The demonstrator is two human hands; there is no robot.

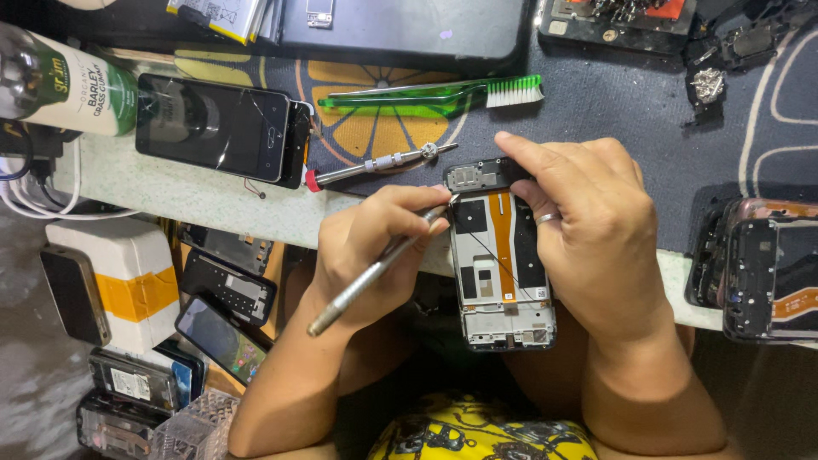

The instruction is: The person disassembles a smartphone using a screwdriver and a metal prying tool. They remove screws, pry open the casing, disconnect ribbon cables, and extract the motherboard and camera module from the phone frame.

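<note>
My left hand (366, 247) grips a metal screwdriver (358, 285) like a pen, its tip touching the upper left corner of an opened phone (498, 281). The phone lies back-off, showing a black inner frame, an orange flex strip and a small board at its top. My right hand (588, 221), with a ring on one finger, holds the phone's upper right side, its forefinger stretched over the top edge.
A second screwdriver with a red end (375, 166) and a green brush (426, 95) lie on the patterned mat beyond the phone. A cracked black phone (213, 126) and a bottle (68, 81) are at left; opened phones (767, 273) at right; more phones (226, 290) below left.
</note>
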